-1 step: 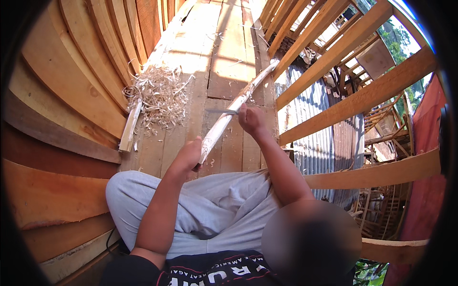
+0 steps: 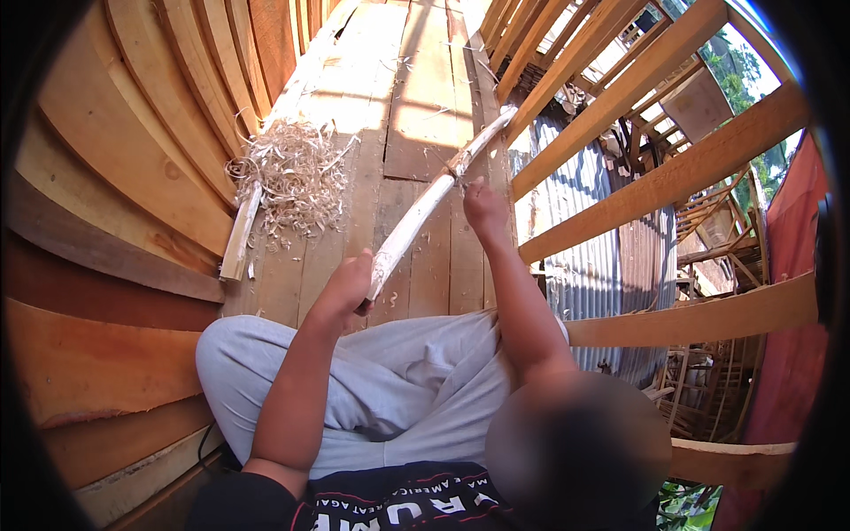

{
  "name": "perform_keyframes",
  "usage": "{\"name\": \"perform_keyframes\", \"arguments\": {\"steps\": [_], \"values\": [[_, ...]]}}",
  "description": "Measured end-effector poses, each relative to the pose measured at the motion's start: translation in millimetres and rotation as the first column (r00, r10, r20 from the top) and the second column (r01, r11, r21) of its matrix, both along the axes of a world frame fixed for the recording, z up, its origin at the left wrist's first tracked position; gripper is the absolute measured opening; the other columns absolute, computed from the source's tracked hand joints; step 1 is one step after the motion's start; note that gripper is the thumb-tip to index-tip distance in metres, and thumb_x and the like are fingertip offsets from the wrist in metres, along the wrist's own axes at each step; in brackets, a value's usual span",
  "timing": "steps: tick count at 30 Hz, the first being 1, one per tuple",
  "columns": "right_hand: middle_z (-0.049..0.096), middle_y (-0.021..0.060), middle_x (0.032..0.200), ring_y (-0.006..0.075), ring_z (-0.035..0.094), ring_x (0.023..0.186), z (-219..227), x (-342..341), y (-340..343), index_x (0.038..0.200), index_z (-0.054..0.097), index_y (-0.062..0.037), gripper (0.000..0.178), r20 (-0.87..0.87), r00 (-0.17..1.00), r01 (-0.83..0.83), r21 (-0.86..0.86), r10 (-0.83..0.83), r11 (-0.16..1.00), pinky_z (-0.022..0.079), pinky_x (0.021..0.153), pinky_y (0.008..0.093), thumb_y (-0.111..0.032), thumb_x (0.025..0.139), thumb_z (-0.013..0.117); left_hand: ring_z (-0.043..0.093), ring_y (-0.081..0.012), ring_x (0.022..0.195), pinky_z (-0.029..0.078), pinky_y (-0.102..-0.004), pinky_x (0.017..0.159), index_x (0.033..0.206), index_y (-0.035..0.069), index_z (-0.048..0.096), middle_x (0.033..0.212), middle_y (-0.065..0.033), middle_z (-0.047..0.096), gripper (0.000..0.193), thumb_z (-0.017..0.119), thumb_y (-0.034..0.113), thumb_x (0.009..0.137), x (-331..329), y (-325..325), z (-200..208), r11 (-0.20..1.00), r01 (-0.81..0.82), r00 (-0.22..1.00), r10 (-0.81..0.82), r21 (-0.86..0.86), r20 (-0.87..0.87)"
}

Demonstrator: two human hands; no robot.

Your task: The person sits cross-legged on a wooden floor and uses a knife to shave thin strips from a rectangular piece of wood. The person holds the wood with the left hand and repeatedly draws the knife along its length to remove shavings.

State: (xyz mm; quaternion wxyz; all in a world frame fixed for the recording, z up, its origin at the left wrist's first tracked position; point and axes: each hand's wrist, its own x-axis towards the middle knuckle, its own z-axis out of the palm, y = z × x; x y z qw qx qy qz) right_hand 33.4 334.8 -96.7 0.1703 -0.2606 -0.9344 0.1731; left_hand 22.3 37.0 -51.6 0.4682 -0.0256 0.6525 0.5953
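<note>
Head view shows the left hand gripping the near end of a long pale peeled wooden stick. Farther up it, the right hand closes around the middle. Nothing has visibly shifted since the earlier frame, so the stick stays slanted above the plank floor, curly wood shavings lying left of the grip.

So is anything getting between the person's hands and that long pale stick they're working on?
Nothing visible does. The left hand grips the near end of the stick, and the right hand is on it farther along. The pile of wood shavings lies off to the left on the plank floor, apart from both hands.
</note>
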Motion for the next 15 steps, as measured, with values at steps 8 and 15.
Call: {"name": "perform_keyframes", "arguments": {"steps": [8, 15], "values": [[0.063, 0.0305, 0.081, 0.0488, 0.061, 0.082, 13.0, -5.6, -29.1, 0.070, 0.064, 0.0038, 0.060, 0.011, 1.000, -0.028, -0.040, 0.029, 0.999, 0.047, 0.077, 0.0560, -0.038, 0.099, 0.033, 0.040, -0.0073, 0.043, 0.028, -0.0237, 0.039, 0.095, 0.007, 0.057, 0.061, 0.0019, 0.050, 0.042, 0.033, 0.041, 0.103, -6.4, -8.6, 3.9, 0.989, -0.052, 0.975, 0.020, 0.136, 0.222], [0.055, 0.0130, 0.063, 0.0292, 0.052, 0.053, -30.3, -3.2, 38.3, 0.080, 0.056, -0.0041, 0.062, -0.093, 0.875, 0.346, -0.566, -0.475, 0.748, 0.043, 0.052, 0.0435, -0.054, 0.102, 0.025, 0.040, -0.0067, 0.043, 0.028, -0.0225, 0.040, 0.094, 0.008, 0.056, 0.060, 0.0034, 0.049, 0.037, 0.036, 0.038, 0.102, -16.5, -5.1, 6.2, 0.956, -0.089, 0.937, -0.014, 0.278, 0.348]]}}
